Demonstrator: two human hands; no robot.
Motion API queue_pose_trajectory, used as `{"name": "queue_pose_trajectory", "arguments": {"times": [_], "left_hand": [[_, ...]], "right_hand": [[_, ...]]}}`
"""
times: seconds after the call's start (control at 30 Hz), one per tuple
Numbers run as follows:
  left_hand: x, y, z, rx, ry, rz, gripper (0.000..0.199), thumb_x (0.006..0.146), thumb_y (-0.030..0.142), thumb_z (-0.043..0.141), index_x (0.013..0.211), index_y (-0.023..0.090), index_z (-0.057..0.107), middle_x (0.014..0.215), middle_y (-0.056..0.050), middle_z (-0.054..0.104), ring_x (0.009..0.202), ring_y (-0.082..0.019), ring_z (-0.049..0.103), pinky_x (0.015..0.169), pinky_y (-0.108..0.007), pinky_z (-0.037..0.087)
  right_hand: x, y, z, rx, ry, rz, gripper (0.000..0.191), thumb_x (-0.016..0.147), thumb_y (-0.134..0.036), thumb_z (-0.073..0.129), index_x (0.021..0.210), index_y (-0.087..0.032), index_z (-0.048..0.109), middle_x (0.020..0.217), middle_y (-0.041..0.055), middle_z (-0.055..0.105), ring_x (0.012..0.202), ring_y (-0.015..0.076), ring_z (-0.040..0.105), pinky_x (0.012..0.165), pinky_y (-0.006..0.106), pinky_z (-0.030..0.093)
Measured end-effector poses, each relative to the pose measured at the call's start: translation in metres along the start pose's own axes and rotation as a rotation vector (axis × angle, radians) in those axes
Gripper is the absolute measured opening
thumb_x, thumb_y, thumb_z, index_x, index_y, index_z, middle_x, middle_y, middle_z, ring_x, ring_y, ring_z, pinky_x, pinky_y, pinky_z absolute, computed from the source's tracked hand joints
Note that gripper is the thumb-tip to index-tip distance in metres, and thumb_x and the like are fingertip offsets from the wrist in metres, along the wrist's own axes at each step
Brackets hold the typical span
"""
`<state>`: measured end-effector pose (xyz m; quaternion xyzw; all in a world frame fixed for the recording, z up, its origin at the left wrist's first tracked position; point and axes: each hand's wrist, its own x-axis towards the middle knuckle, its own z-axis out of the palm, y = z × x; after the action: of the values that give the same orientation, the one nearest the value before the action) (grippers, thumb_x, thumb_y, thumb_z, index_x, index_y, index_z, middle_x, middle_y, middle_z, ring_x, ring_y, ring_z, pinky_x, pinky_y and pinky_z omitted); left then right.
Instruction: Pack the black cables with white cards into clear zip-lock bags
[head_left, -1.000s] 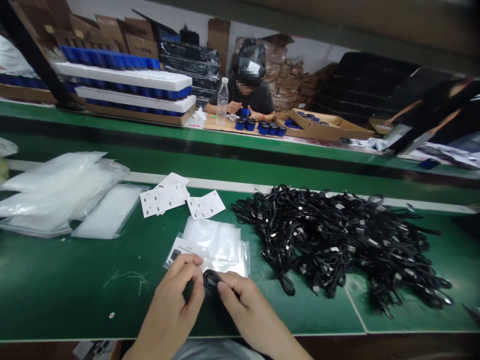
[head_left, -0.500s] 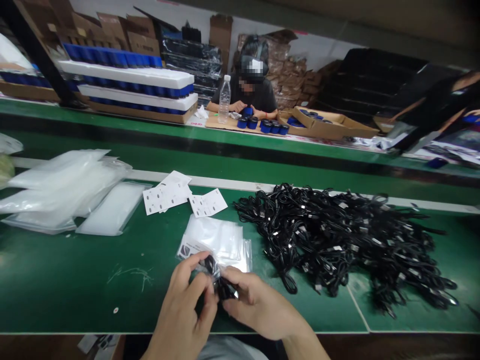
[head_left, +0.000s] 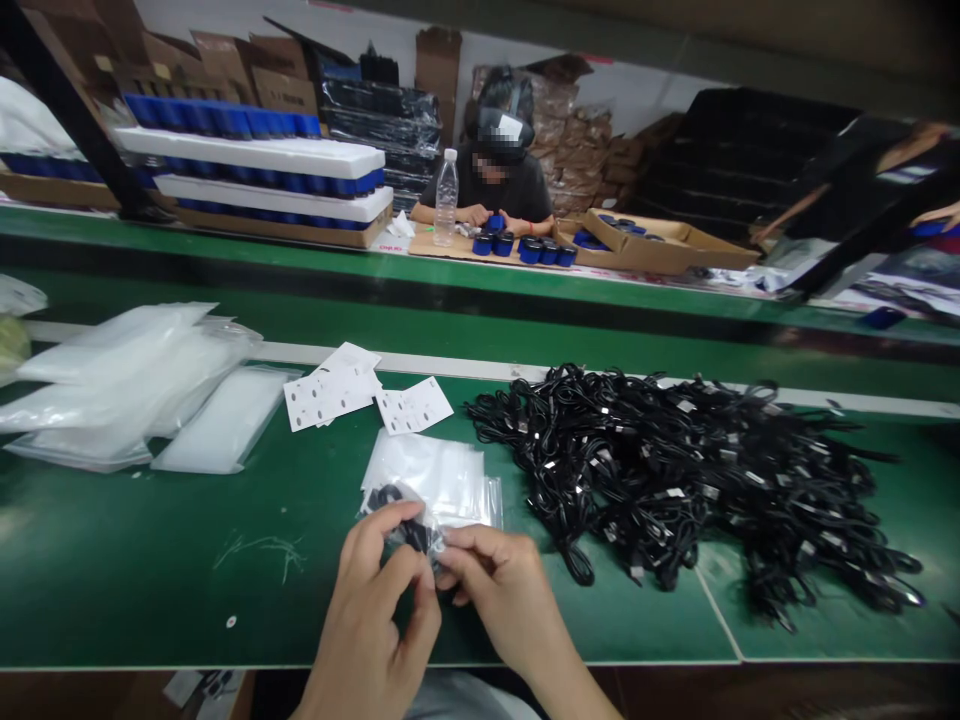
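Near the front edge of the green table, my left hand (head_left: 379, 590) pinches a clear plastic bag with a coiled black cable (head_left: 411, 532) in it. From the other side my right hand (head_left: 499, 585) closes its thumb and fingers on the bag's right end. Flat clear bags (head_left: 435, 470) lie just beyond my hands, partly covered by them. Printed white sheets (head_left: 334, 385) rest farther back, with one more sheet (head_left: 415, 405) to their right. A wide heap of black cables (head_left: 660, 480) covers the table to the right of my hands.
Packs of white plastic bags (head_left: 135, 370) are piled at the left. Across the table a person (head_left: 517, 190) handles a blue item beside a clear bottle (head_left: 446, 200). Trays of blue items (head_left: 255, 155) stand back left, an open carton (head_left: 660, 245) back right. Another person stands far right.
The black cable has gone further into the bag, toward my left hand. My right hand's fingers have drawn together at the bag's end. The person at the far right has shifted slightly.
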<state>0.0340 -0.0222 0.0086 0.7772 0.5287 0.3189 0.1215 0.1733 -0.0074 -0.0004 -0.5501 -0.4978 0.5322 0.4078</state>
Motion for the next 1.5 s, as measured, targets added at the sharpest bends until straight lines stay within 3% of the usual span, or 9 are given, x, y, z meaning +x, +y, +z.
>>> {"name": "queue_pose_trajectory", "arguments": {"times": [0.17,0.37,0.47,0.57,0.67,0.77,0.97,1.2,1.5], "left_hand": [[0.000,0.007,-0.002,-0.032,-0.006,0.005,0.012,0.081,0.014,0.044,0.073,0.022,0.048,0.117,-0.009,0.045,0.108,-0.023,0.048,0.083,-0.037,0.046],[0.014,-0.013,-0.024,-0.081,-0.278,0.028,0.023,0.075,0.039,0.062,0.091,0.026,0.052,0.128,-0.006,0.051,0.123,-0.031,0.041,0.103,-0.055,0.025],[0.026,-0.024,-0.038,-0.119,-0.506,-0.167,0.058,0.067,0.048,0.070,0.117,0.030,0.047,0.116,-0.004,0.059,0.107,-0.030,0.053,0.086,-0.042,0.043],[0.033,-0.023,-0.043,-0.231,-0.652,-0.282,0.023,0.073,0.044,0.065,0.085,0.025,0.060,0.080,0.002,0.060,0.074,-0.019,0.056,0.062,-0.025,0.042],[0.032,-0.017,-0.038,-0.345,-0.588,-0.397,0.025,0.075,0.042,0.061,0.066,0.020,0.055,0.066,0.004,0.052,0.063,-0.014,0.048,0.055,-0.022,0.036],[0.028,-0.013,-0.032,-0.479,-0.478,-0.488,0.027,0.076,0.045,0.058,0.073,0.018,0.058,0.065,0.003,0.052,0.062,-0.014,0.046,0.056,-0.023,0.036],[0.024,-0.005,-0.025,-0.661,-0.301,-0.512,0.026,0.077,0.044,0.058,0.072,0.020,0.059,0.065,0.004,0.052,0.063,-0.013,0.048,0.058,-0.021,0.037],[0.019,-0.016,-0.026,-0.688,-0.205,-0.524,0.027,0.085,0.045,0.049,0.078,0.020,0.058,0.065,0.004,0.054,0.058,-0.010,0.049,0.054,-0.017,0.041],[0.020,-0.018,-0.023,-0.544,-0.053,-0.351,0.021,0.083,0.035,0.054,0.070,0.020,0.061,0.068,0.003,0.059,0.056,-0.009,0.054,0.050,-0.014,0.042]], "right_hand": [[-0.002,-0.003,0.000,-0.271,0.318,-0.194,0.009,0.067,-0.015,0.065,0.073,-0.018,0.058,0.064,-0.0021,0.057,0.056,0.0129,0.052,0.056,0.023,0.043],[0.003,-0.013,-0.013,-0.144,-0.153,-0.159,0.016,0.076,-0.011,0.061,0.061,-0.016,0.059,0.059,-0.0035,0.056,0.057,0.0110,0.052,0.055,0.020,0.038],[0.003,-0.019,-0.018,-0.197,-0.210,-0.221,0.013,0.074,-0.010,0.067,0.063,-0.017,0.063,0.063,-0.0034,0.058,0.062,0.0110,0.053,0.059,0.020,0.038],[0.003,-0.021,-0.018,-0.101,-0.213,-0.149,0.010,0.071,-0.011,0.068,0.064,-0.017,0.064,0.062,-0.0031,0.059,0.060,0.0107,0.053,0.057,0.020,0.039],[0.002,-0.020,-0.016,0.151,-0.183,-0.034,0.005,0.074,-0.020,0.067,0.077,-0.017,0.064,0.065,-0.0025,0.060,0.060,0.0108,0.054,0.058,0.020,0.042],[-0.002,-0.016,-0.014,0.285,-0.199,-0.003,0.028,0.067,-0.024,0.075,0.092,-0.018,0.063,0.076,-0.0010,0.062,0.067,0.0115,0.055,0.065,0.022,0.044],[-0.005,-0.011,-0.010,0.215,-0.108,0.034,0.017,0.072,-0.031,0.070,0.072,-0.015,0.062,0.057,-0.0023,0.057,0.054,0.0102,0.051,0.055,0.021,0.040],[-0.002,-0.018,-0.017,-0.049,-0.016,-0.137,0.016,0.082,-0.027,0.057,0.070,-0.016,0.060,0.064,0.0005,0.059,0.061,0.0135,0.053,0.059,0.024,0.041],[-0.005,-0.022,-0.020,-0.210,0.057,-0.308,0.019,0.084,-0.022,0.053,0.067,-0.017,0.057,0.066,0.0003,0.057,0.062,0.0133,0.052,0.059,0.023,0.039]]}}
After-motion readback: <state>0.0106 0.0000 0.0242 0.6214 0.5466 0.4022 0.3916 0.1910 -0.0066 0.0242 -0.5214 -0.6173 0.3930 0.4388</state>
